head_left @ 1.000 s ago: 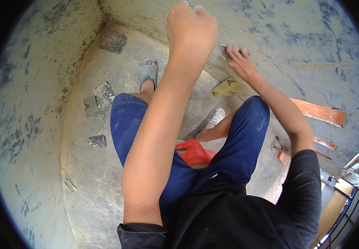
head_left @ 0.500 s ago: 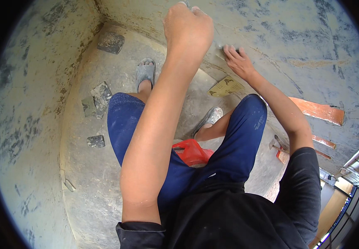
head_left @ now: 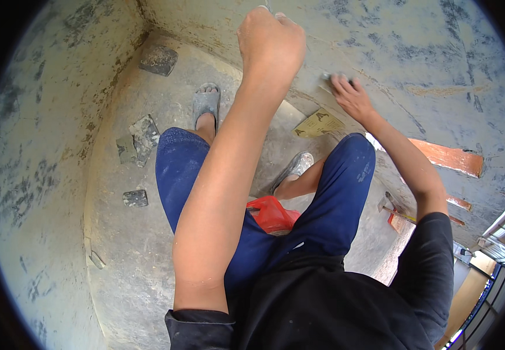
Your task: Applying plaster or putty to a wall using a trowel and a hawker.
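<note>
Grey, small and blurred, a hard-edged piece [head_left: 326, 76] sits at the fingertips of the right hand [head_left: 352, 98], just beyond the tan sheet [head_left: 318, 124] and slightly to its right. That hand grasps the piece against the wall [head_left: 404, 64], its fingers bent over it. The left hand [head_left: 273, 46], beyond the sheet and to its left, is curled with its back to the camera; a thin sliver shows at its knuckles, but I cannot tell what it is, or whether the hand grasps it.

Dark marks pattern the sheet, which lies by the foot of the wall. Left of it and nearer the person, two grey sandals [head_left: 206, 105] [head_left: 297, 168] stand on the concrete floor [head_left: 147, 256], the first well apart from it, the second near. Nearer the person than the sheet, between blue trouser legs [head_left: 352, 175], is a red plastic object [head_left: 276, 214], partly hidden.

Well to the left of the sheet lie a dark slab [head_left: 158, 60], a speckled slab [head_left: 145, 140] touching a greenish-grey piece [head_left: 126, 149], and, closer to the person, a small dark block [head_left: 135, 198]. To the sheet's right, an orange-brown strip [head_left: 448, 157] shows along the wall beyond the right forearm.
</note>
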A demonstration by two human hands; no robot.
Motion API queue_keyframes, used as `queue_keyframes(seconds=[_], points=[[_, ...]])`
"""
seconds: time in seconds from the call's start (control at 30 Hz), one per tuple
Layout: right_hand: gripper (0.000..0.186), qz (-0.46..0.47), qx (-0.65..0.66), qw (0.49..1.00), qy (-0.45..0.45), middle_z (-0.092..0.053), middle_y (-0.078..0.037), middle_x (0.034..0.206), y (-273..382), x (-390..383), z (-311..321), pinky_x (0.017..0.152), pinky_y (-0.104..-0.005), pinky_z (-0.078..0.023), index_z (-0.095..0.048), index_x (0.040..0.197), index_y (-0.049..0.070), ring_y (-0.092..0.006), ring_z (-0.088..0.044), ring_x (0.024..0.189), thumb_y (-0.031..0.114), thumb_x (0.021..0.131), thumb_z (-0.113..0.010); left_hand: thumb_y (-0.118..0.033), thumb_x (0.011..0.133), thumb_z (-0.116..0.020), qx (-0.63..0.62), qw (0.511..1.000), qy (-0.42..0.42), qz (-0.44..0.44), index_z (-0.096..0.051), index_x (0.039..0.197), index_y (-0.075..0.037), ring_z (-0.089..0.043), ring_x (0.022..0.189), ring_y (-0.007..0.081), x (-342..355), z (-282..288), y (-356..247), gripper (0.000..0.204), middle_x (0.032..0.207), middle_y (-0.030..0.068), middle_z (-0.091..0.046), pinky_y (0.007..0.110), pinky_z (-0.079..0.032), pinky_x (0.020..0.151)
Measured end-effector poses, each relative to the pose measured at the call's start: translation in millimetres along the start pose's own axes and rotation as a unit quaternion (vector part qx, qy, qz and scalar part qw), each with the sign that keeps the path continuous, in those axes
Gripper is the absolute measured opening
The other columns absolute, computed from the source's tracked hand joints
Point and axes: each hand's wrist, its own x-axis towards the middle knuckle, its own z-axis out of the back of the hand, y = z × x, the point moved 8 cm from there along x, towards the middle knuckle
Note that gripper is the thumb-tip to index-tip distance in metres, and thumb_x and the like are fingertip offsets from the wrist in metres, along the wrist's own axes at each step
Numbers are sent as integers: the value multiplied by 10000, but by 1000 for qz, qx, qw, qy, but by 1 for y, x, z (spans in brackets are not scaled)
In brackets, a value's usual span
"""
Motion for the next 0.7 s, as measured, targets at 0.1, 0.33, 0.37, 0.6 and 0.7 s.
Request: queue_keyframes(seconds=[0.1,0.33,0.37,0.6,0.7], points=[[284,-27,-15,999,-26,-521,-68,1311,-7,-12,11,930,-392,-362,-717,1042,61,-182,-499,1165,208,852,-566,-151,957,-508,5,1000,-3,0,-535,779,31,-485,418,179,-5,3,-2,256,577,76,-520,367,-366,388],[286,-24,-3,1000,15,-528,-63,1310,-1,13,0,927,-391,-362,-707,1058,74,-180,-498,1161,216,853,-567,-161,940,-525,16,1000,9,8,-567,800,32,-515,440,206,-3,-6,-3,243,610,94,-556,388,-409,426],[280,-18,6,1000,-5,-532,-67,1295,-2,5,4,924,-392,-366,-707,1050,73,-180,-498,1156,213,853,-567,-161,940,-525,17,1000,7,9,-567,800,32,-515,440,206,-4,-4,-3,243,610,94,-556,388,-409,426],[302,-40,-12,999,26,-529,-61,1311,-7,12,0,917,-389,-378,-710,1073,64,-183,-489,1178,203,844,-572,-150,943,-517,8,1000,-11,-22,-565,813,41,-490,441,177,2,-8,-5,236,608,81,-546,361,-372,397],[316,-51,18,997,52,-527,-60,1301,-3,14,-4,916,-390,-376,-705,1090,52,-183,-488,1171,206,847,-573,-147,944,-515,6,1000,8,-10,-576,837,47,-478,431,170,-1,-9,-4,230,602,73,-535,355,-360,388]])
